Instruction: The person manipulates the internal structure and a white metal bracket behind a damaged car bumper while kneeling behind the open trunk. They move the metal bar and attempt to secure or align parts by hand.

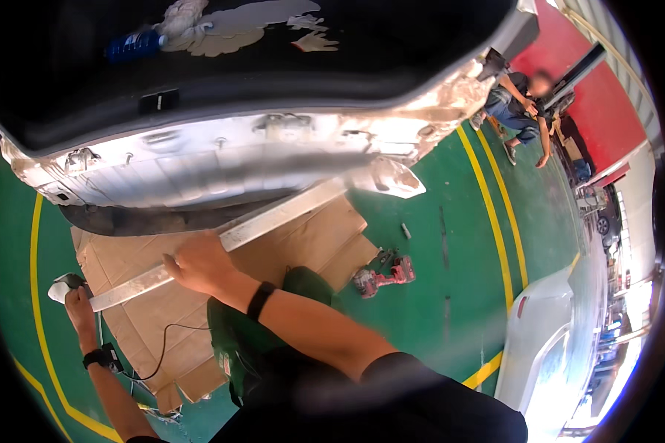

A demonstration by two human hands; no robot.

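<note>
The long metal bar [273, 219] is silvery white, the cardboard [118, 251] is brown, the green floor [414, 310] has yellow stripes [486, 199], the power drill [369, 282] is pinkish red and black, the bottle [134, 46] is blue, and the trousers [236, 343] are dark green.

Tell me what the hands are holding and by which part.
A long silver metal bar: the left hand holds its left end, the right hand grips it nearer the middle.

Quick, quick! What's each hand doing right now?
Left hand: closed, holding the long silvery bar near its left end.
Right hand: closed on the same bar, nearer its middle.
</note>
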